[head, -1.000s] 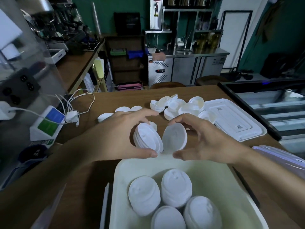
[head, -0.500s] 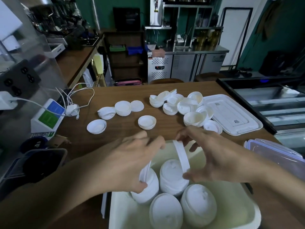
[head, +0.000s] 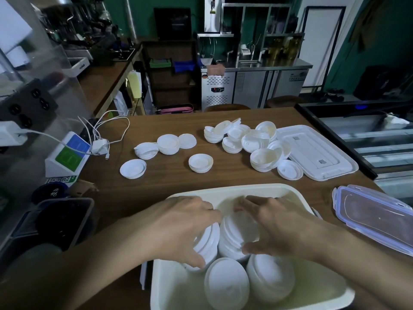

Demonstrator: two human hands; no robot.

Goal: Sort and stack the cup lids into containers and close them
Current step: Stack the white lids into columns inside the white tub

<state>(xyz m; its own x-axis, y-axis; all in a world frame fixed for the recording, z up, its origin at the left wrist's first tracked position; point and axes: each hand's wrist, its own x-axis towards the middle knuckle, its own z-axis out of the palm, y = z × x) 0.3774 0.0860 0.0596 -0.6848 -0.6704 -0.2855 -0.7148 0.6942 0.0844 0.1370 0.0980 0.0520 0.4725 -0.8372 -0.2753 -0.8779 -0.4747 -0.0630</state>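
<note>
Matt plastic lids (head: 200, 162) (white) on wood-grain table (head: 169, 175).

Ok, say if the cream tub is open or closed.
Open: no cover on the tub; left hand and right hand grip lids inside.

The round plastic cup lids (head: 259, 157) are white, the wood-grain bench (head: 167, 180) dark brown, the rectangular plastic container (head: 268, 191) cream. Right: clear lid (head: 375, 211), lilac-blue rim. Left: white stand (head: 69, 153), blue and green panels.
</note>
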